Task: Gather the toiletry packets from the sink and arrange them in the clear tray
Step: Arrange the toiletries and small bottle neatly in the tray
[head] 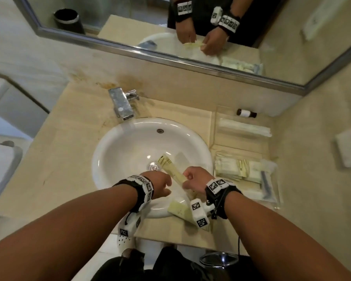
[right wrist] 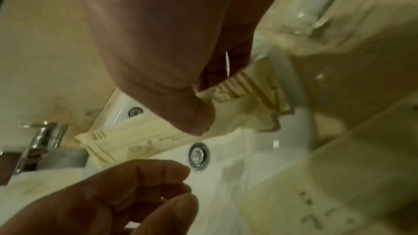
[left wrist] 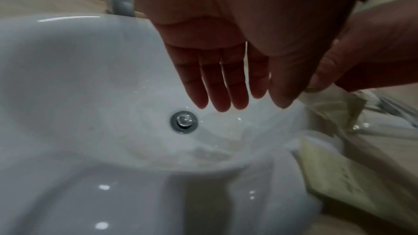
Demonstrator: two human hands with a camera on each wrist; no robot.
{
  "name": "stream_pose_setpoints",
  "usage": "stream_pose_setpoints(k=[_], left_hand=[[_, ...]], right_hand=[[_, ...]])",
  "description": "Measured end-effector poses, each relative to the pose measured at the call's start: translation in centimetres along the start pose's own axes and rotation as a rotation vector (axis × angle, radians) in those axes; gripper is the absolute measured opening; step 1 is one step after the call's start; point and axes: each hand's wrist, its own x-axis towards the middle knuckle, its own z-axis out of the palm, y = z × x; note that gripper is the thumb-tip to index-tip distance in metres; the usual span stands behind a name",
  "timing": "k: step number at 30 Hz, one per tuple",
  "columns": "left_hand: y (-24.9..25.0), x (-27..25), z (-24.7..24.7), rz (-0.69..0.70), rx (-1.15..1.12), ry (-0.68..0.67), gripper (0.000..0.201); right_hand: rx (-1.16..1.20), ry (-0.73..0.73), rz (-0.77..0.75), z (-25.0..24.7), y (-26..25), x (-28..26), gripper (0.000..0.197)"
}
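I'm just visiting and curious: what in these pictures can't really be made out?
- Print on the long packet pinched by the right hand: blurred, right wrist view.
- Packet on the sink rim: partly hidden by the right wrist camera, head view.
- Contents of the clear tray: pale, overlapping, too small to count.
- Label on the small brown bottle: too small.
- Left hand: dark against the basin.

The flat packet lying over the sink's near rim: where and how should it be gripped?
Pinch the flat packet by its counter end, coming from the near side. That end overhangs the sink rim, so fingers can close above and below it. The left hand is free.
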Motion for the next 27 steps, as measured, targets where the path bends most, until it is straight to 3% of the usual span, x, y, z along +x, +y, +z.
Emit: stream_pose_setpoints(k=[6, 9, 12, 17, 24, 27], left_hand=[[3.7, 1.0, -1.0, 0.054, 0.155, 0.011, 0.028], [4.1, 1.7, -0.1, 0.098, 0.239, -0.062, 0.044], [4.9, 2.5, 1.6, 0.116, 0.303, -0.152, 0.057], [6.7, 3.3, 2.3, 0.103, 0.376, -0.158, 0.051], [8.4, 3.6, 1.1, 0.119, 0.438, -0.326, 0.03], [7.9, 3.7, 0.8, 0.119, 0.377, -0.293, 0.025]], right_hand=[[0.018, 0.048, 0.063, -1.0, 4.6, -4.8, 0.018], [0.018, 0.053, 0.083, -1.2, 6.4, -6.3, 0.02], [0.036, 0.068, 0.103, -1.3, 7.5, -7.5, 0.006], [0.039, 0.127, 0.127, -1.7, 8.9, -8.8, 0.014], [0.065, 0.16, 0.127, -2.7, 9.9, -9.2, 0.013], [0.074, 0.169, 0.12, -2.7, 10.0, -9.2, 0.007]])
